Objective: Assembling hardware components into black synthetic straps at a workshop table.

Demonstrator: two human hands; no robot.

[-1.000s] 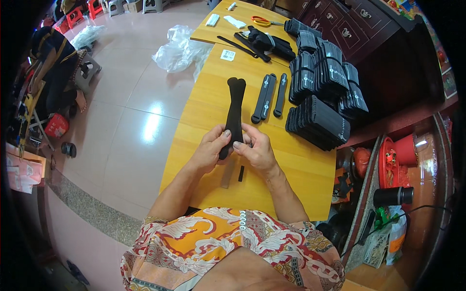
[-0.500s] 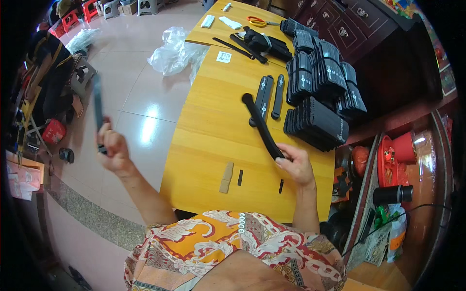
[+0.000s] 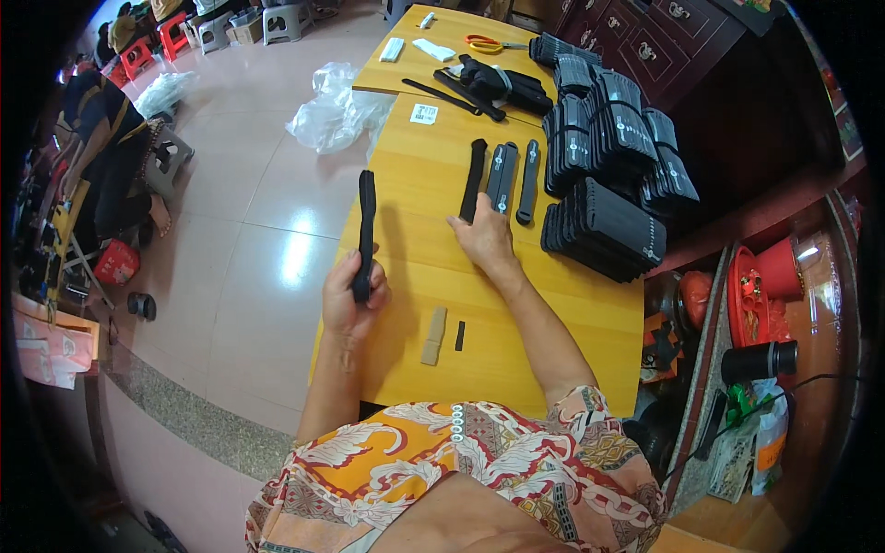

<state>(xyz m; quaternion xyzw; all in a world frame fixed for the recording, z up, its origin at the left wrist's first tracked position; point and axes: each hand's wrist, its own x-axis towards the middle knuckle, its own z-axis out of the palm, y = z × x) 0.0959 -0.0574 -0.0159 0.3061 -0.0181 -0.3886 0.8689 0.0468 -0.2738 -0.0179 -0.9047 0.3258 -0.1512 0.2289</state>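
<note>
My left hand (image 3: 353,293) is closed around the lower end of a black fabric strap (image 3: 367,217), held upright above the left edge of the yellow table. My right hand (image 3: 489,241) has its fingers at the near end of another black strap (image 3: 474,175) on the table, apparently still gripping it. Beside that strap lie dark folded straps with pale marks (image 3: 501,180) and a single similar strap (image 3: 528,182). Nearer to me are a tan notched piece (image 3: 434,336) and a small black strip (image 3: 460,335).
Stacks of bundled dark straps (image 3: 604,226) fill the table's right side. Farther back lie a black bundle (image 3: 516,90), thin black strips (image 3: 442,97), orange-handled scissors (image 3: 493,44) and white packets (image 3: 392,50). A dark drawer cabinet (image 3: 645,46) stands beyond. Clear plastic (image 3: 332,111) lies on the floor.
My left hand has swung right, from over the floor to the table edge, with its strap. My right hand has moved forward and left, setting its strap alongside the others.
</note>
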